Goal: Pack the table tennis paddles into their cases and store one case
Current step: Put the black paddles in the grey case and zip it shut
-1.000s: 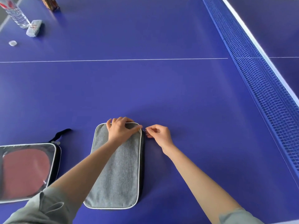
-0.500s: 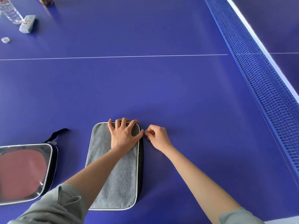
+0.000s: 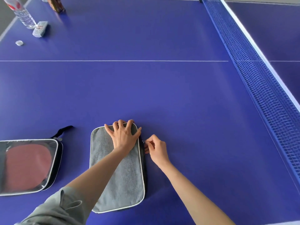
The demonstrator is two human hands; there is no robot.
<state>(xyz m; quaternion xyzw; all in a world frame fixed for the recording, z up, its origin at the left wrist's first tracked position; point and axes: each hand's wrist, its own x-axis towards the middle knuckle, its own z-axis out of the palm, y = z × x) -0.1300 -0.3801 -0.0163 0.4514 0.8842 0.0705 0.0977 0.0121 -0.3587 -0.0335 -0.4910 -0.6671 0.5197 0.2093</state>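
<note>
While the zip goes on: the right hand [image 3: 156,147] has moved from the far corner down the right side of the grey case [image 3: 120,172], pinching the zip pull [image 3: 143,141].
Left hand [image 3: 124,135]: flat, fingers straight, still pressing the case's far end.
Place: near edge of the bench [image 3: 178,95].
Clear case [image 3: 27,164]: near-left, red paddle [image 3: 26,164] inside.
Meaning: closing is probably partly done.

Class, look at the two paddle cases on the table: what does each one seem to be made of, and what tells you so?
Gray case: apparently woven fabric, matte, with a heathered texture and white piping along the edge.
Second case: its top looks like clear glossy plastic, since glare crosses it and a red paddle shows through; the dark sides seem to be fabric.
</note>
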